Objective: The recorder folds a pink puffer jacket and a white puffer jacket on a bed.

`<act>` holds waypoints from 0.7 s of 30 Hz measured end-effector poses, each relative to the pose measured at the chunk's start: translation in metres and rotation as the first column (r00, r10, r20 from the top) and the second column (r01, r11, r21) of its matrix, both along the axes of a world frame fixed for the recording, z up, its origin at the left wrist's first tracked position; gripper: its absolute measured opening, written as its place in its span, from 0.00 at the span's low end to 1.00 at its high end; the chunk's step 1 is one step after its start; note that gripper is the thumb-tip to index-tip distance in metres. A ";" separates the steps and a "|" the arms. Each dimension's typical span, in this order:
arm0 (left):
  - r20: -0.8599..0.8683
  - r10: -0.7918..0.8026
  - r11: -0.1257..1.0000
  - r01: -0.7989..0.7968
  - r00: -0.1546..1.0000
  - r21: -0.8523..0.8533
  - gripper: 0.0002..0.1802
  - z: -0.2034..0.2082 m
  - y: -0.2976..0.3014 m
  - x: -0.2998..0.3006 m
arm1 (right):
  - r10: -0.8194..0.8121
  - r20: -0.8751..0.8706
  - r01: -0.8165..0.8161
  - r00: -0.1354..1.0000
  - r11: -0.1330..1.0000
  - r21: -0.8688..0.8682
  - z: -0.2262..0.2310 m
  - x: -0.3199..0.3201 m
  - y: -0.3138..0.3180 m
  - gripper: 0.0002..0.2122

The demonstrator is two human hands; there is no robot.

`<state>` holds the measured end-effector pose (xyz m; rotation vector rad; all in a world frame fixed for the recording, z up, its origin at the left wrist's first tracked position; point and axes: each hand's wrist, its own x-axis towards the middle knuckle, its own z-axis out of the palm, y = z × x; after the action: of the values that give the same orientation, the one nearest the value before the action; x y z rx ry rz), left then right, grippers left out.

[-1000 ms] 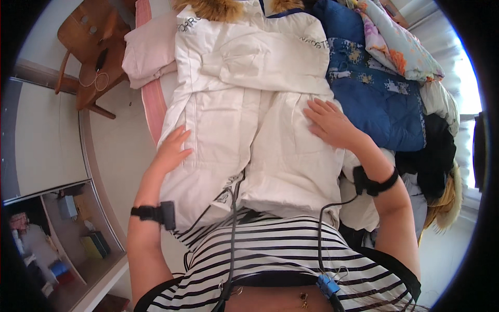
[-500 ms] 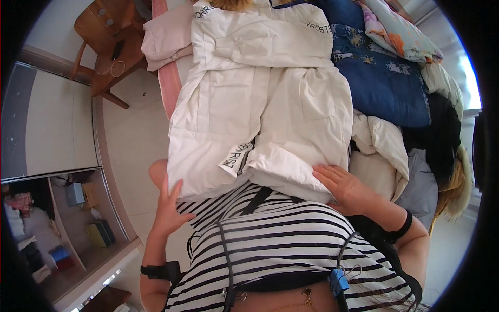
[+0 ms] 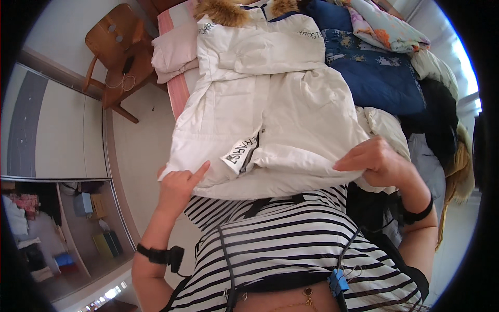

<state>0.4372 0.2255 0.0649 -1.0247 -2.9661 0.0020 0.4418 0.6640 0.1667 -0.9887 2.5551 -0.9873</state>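
Observation:
A long white padded coat [image 3: 223, 112] lies front up across the bed, sleeves folded over its upper part and a furry brown hood trim [image 3: 223, 11] at the far end. Its bottom hem reaches close to my striped top. My left hand [image 3: 179, 187] holds the coat's lower left corner, thumb stretched out over the fabric and the other fingers partly hidden. At the lower right corner, my right hand [image 3: 378, 161] pinches the hem and pulls it outward. Near the middle of the hem, a printed strip by the zipper [image 3: 240, 156] is turned outward.
Right of the coat lie a folded blue quilted garment [image 3: 382, 83], a floral bundle [image 3: 387, 28], a cream padded piece [image 3: 382, 125] and a fur-trimmed garment [image 3: 460, 166]. A pink pillow [image 3: 174, 49] is at left. Beyond stand a wooden chair [image 3: 112, 39] and an open cabinet [image 3: 75, 229].
Both hands have closed on the hem corners. My right hand has moved right and up, spreading the hem wider, and the folded-back right flap now lies flatter. The view has shifted slightly.

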 end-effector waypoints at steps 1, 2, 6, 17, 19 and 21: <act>-0.065 -0.023 0.999 0.025 0.998 0.028 0.34 0.015 0.001 -0.003 | 0.059 0.011 -0.058 0.998 0.998 -0.006 0.012 0.004 0.003 0.23; -0.065 -0.032 0.999 0.034 0.997 0.031 0.34 0.032 0.005 -0.004 | 0.049 0.011 -0.049 0.999 0.999 -0.002 0.024 0.007 0.009 0.23; 0.350 -0.054 0.996 0.076 0.935 -0.047 0.43 0.081 0.021 0.000 | 0.061 0.026 -0.058 0.998 0.995 -0.077 0.046 0.013 0.024 0.23; 0.710 -0.618 0.732 -0.080 0.338 0.676 0.57 -0.016 0.111 -0.008 | -0.055 0.299 -0.038 0.953 0.954 0.296 0.002 0.049 0.023 0.23; 0.715 -0.645 0.722 -0.093 0.268 0.686 0.56 -0.015 0.122 -0.009 | 0.010 0.328 -0.129 0.945 0.931 0.343 0.007 0.047 0.021 0.22; 0.719 -0.663 0.714 -0.113 0.208 0.691 0.56 -0.008 0.127 -0.010 | 0.035 0.396 -0.180 0.918 0.924 0.336 0.016 0.034 0.015 0.21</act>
<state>0.4275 0.3526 0.0570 -1.9098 -2.7879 -2.3110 0.4762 0.6787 0.1827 -0.7372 2.2138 -0.5691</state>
